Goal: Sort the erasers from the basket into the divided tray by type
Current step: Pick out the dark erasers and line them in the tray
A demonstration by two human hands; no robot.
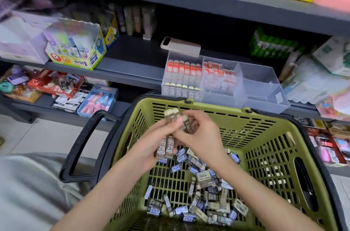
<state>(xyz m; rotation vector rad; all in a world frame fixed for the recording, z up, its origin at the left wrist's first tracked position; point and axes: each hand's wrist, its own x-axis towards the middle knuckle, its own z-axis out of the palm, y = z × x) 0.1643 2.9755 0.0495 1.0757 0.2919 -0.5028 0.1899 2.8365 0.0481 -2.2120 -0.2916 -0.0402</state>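
**Fingers (164, 128) curling round brown 2B erasers (167, 148) over the basket (265, 117)**

Fingers of the left hand (149, 143) are wrapping round a small stack of these erasers, held side by side. Pale ends are sticking up past the fingertips and "2B" labels are showing below the palm. From the right, the right hand (200, 136) is meeting it, its fingers pinching one more brown eraser (186, 124) just beside the stack. Both hands are hovering inside the green basket, near its far wall.

Below the fingers and nearer the person, loose erasers (204, 193) are lying heaped on the basket floor, brown-sleeved ones mixed with blue-and-white ones.

Beyond the fingers, past the basket's far rim, the clear divided tray (263, 89) is sitting on a shelf (136, 64). Its left compartment is holding rows of orange-topped erasers (182, 67) with a row of 2B ones in front. The next compartment is holding orange-and-white erasers (217, 73). A beige phone-like device (180, 45) is resting on the tray's back left corner.
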